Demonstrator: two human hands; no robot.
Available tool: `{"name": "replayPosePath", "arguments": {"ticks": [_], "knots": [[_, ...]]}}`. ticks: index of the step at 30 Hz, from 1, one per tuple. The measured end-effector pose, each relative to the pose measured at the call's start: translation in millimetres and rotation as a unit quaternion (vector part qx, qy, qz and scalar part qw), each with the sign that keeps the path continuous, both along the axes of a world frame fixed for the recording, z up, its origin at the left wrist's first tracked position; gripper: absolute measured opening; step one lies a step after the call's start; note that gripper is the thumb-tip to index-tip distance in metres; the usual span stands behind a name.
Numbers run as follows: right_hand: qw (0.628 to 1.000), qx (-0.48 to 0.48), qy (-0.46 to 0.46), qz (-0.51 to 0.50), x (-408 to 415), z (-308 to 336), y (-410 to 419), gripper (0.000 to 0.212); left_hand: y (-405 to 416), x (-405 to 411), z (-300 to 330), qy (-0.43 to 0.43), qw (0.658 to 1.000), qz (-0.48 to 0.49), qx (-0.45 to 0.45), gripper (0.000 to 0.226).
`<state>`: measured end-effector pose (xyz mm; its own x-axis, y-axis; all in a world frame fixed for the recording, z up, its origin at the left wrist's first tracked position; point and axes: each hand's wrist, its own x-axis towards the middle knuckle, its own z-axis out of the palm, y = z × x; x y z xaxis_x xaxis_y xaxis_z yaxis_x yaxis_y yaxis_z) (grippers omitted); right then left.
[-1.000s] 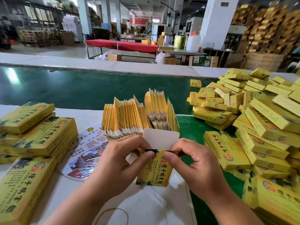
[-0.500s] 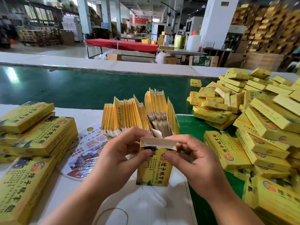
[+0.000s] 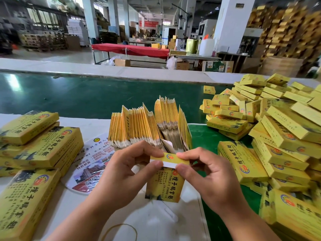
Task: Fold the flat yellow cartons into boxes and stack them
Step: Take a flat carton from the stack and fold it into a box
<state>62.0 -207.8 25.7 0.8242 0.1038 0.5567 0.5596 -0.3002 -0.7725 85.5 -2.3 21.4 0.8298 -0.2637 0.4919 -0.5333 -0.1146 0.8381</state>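
Both hands pinching the top flap of one yellow carton, held upright over the bench.

Fingers of left hand and right hand clamped on the folded-over end flap of the carton, thumbs on the near side, forefingers on top, one hand at each end of the flap. Just behind, a fanned bundle of flat cartons standing on edge. Left, stacked boxes on the white bench, beside a printed fan. Right, a loose heap of folded boxes on the green belt. Near edge, a rubber band.
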Motion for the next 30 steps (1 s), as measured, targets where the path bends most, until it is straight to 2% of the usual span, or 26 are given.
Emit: {"name": "replayPosePath", "arguments": {"ticks": [6, 10, 13, 16, 17, 20, 23, 30], "knots": [[0.999, -0.027, -0.018, -0.026, 2.4, -2.0, 1.5, 0.012, -1.7, -0.3, 2.8, 0.007, 1.0, 0.001, 0.012, 0.017], [0.996, -0.008, -0.055, -0.062, 0.3, -6.3, 9.1, 0.012, -12.4, -8.0, 1.9, -0.019, 0.995, 0.096, 0.03, 0.03], [0.991, 0.041, -0.077, -0.098, -2.7, -7.2, 14.0, 0.01, -19.6, -16.0, 2.1, -0.046, 0.977, 0.168, 0.127, 0.059], [0.986, 0.079, -0.091, -0.117, -5.4, -7.6, 18.6, 0.01, -28.8, -22.7, 2.8, -0.064, 0.951, 0.191, 0.236, 0.082], [0.986, 0.087, -0.091, -0.112, -5.9, -8.3, 20.6, 0.009, -31.9, -24.4, 2.9, -0.066, 0.945, 0.198, 0.253, 0.083], [0.99, 0.095, -0.066, -0.079, -6.1, -10.6, 26.7, 0.01, -35.6, -26.6, 4.9, -0.08, 0.933, 0.222, 0.273, 0.062], [0.994, 0.088, -0.028, -0.065, -5.7, -10.8, 28.1, 0.013, -32.9, -25.0, 5.7, -0.102, 0.923, 0.223, 0.295, 0.055], [0.991, 0.053, -0.069, -0.1, -8.1, -7.1, 23.6, 0.007, -31.5, -22.3, 5.3, -0.115, 0.91, 0.224, 0.331, 0.069]]}}
